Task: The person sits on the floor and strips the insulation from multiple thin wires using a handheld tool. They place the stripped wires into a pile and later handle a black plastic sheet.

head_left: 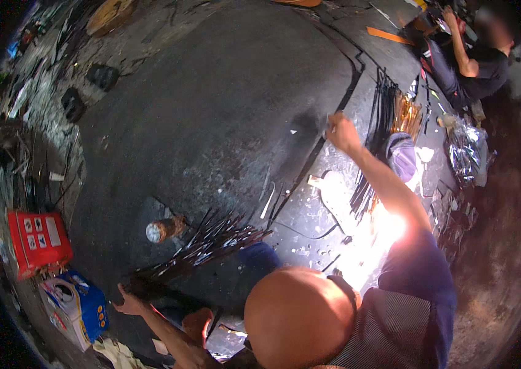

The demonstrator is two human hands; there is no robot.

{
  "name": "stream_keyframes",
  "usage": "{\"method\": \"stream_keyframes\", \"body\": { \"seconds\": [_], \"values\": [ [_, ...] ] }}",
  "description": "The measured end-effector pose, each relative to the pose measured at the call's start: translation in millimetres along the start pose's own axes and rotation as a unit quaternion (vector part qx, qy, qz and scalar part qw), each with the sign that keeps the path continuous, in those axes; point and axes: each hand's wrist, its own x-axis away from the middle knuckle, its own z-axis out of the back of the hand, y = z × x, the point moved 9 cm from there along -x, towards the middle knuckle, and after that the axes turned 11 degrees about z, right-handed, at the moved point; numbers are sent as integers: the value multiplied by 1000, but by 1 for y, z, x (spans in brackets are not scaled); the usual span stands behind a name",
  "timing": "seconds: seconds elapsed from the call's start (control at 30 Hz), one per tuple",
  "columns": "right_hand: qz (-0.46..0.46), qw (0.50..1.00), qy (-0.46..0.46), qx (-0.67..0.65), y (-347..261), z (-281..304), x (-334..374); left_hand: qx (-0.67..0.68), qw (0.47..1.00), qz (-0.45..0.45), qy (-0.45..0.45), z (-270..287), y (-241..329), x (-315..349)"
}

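Observation:
My right hand (342, 132) reaches forward over the dark floor. Its fingers are closed together beside a long dark line running across the floor; what they hold, if anything, is too small to make out. At lower left, my left hand (130, 302) has its thumb and fingers apart, with nothing visible in it. Just beyond that hand lies a loose bundle of thin dark, shiny strips (211, 240), slanting up to the right. A short brown roll with a pale round end (155, 232) lies on the far side of the bundle.
Long black strips (382, 104) and amber strips (407, 115) lie right of my right arm, near a purple cap-like item (401, 157) and crumpled silvery plastic (466, 150). A red bag (39, 243) and a blue-and-white package (76, 307) stand left. Another person (482, 74) sits far right.

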Motion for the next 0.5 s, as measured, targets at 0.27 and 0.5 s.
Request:
{"method": "stream_keyframes", "body": {
  "seconds": [0.27, 0.5],
  "values": [
    [-175, 968, -3, 182, 105, 39, -134, 117, 956, -247, -104, -15, 108, 62],
    [-320, 945, -53, 42, 136, 40, -149, 165, 934, -281, -144, -4, 123, 73]
  ]
}}
